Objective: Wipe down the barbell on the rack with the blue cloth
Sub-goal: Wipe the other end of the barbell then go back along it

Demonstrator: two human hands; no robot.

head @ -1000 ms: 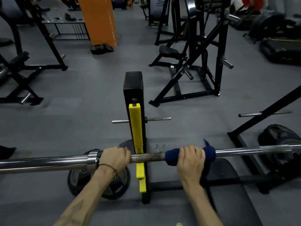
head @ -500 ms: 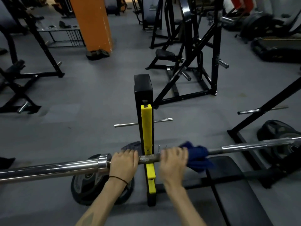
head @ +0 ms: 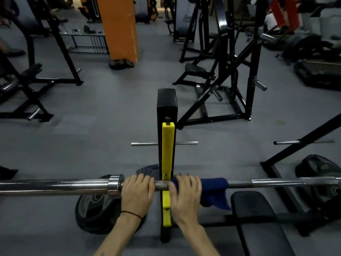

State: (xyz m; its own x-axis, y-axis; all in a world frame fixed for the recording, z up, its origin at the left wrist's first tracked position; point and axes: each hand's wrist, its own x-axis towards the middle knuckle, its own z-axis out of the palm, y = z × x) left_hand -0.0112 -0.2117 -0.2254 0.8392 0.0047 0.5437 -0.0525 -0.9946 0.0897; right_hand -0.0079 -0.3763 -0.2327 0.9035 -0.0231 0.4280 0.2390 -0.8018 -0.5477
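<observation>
A steel barbell lies across the view on a black rack upright with a yellow hook. My left hand grips the bar just right of the sleeve collar. Right of the yellow hook, my right hand grips the blue cloth, which is wrapped round the bar, its loose end hanging below to the right.
A black bench pad sits below the bar at the right. Weight plates lie on the grey floor at the lower left and far right. Black machines and an orange pillar stand farther off.
My right hand has slid the blue cloth leftward along the bar toward the yellow hook. My left hand has kept its grip by the collar.
</observation>
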